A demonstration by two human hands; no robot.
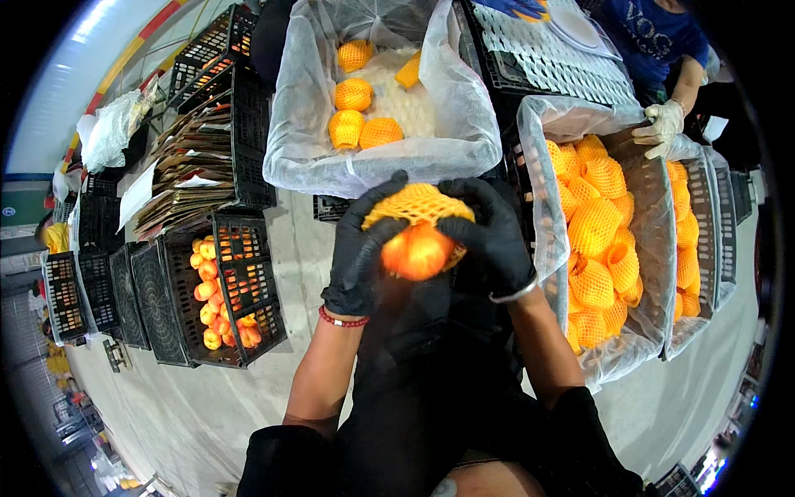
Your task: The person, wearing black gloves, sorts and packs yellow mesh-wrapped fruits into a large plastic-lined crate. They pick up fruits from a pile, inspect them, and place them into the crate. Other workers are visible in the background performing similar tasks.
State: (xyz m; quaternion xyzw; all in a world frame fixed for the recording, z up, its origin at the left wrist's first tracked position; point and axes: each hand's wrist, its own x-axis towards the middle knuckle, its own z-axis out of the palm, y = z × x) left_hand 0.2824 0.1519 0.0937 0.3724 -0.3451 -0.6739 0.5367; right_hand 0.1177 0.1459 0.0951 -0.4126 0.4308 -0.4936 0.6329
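My left hand [363, 251] and my right hand [494, 233], both in black gloves, hold a yellow foam net sleeve [419, 199] from its two sides. A red-orange peach [417, 253] sits partly inside the sleeve, with its lower side bare toward me. Both thumbs press near the line where net meets fruit. Just beyond my hands stands a crate with a white liner [379, 171]. Several sleeved fruits [353, 94] rest in that crate, mostly along its left side. The fingertips behind the sleeve are partly hidden.
On the left, a black plastic crate [248, 279] holds bare peaches [214, 304], below a crate of stacked cardboard sheets [192, 155]. At right, a lined crate [543, 236] is heaped with sleeved fruit [595, 227]. Another person's white-gloved hand [661, 127] touches its far rim.
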